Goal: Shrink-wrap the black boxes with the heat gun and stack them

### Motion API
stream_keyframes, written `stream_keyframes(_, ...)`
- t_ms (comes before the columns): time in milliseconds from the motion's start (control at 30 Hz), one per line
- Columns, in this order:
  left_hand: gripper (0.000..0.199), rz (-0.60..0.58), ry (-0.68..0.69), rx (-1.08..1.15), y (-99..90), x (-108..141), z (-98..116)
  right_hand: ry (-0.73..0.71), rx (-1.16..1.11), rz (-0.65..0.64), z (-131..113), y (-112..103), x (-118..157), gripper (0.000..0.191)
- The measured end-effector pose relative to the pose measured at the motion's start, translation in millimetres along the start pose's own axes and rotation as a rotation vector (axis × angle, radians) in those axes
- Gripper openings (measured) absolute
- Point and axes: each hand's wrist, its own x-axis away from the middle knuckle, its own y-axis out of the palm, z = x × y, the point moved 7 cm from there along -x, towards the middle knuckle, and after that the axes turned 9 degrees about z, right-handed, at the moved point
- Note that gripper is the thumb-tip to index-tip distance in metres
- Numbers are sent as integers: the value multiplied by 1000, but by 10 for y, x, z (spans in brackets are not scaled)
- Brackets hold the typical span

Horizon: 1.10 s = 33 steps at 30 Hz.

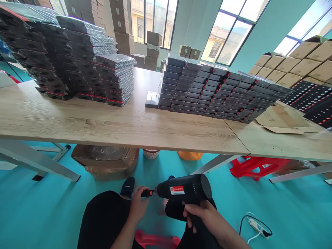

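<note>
In the head view my right hand (198, 214) is wrapped round the handle of a black heat gun (190, 186) with a red and white label on its side. The gun lies level above my lap, its nozzle toward the left. My left hand (138, 204) is closed on a small black box (146, 193) with a red mark, right in front of the nozzle. Whether box and nozzle touch, I cannot tell. Fingers hide part of the box.
Ahead is a wooden table (124, 124) bearing stacked film-wrapped black packs (111, 79) and a wall of small black boxes (207, 90). Below are an open carton (103, 162), a red stool (259, 166) and white table legs. A power strip (258, 226) lies on the floor at right.
</note>
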Motion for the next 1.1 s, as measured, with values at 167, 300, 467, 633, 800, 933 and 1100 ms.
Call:
stream_keyframes(167, 35, 32, -47, 105, -51, -31, -16, 170, -246, 205, 219, -481, -86, 31)
stream_keyframes(300, 34, 32, -41, 147, -38, -28, 10, 326, -377, 218, 367, -668, -30, 25)
stream_keyframes(467, 32, 14, -57, 155, -4, -39, 1, 321, -385, 189, 380, -648, -1, 23)
stream_keyframes(633, 30, 3, -52, 110, -26, -49, -41, 306, -359, 173, 376, -614, -57, 23)
stream_keyframes(800, 38, -12, 23, -16, 13, -15, -36, 142, -206, 66, 258, -349, -31, 32)
stream_keyframes(933, 40, -20, 60, -105, 43, 12, -21, 1, -65, -30, 84, -13, 14, 36)
stream_keyframes(1100, 41, -15, 75, -136, 5, 15, -8, -27, 22, -57, -39, 155, 25, 29)
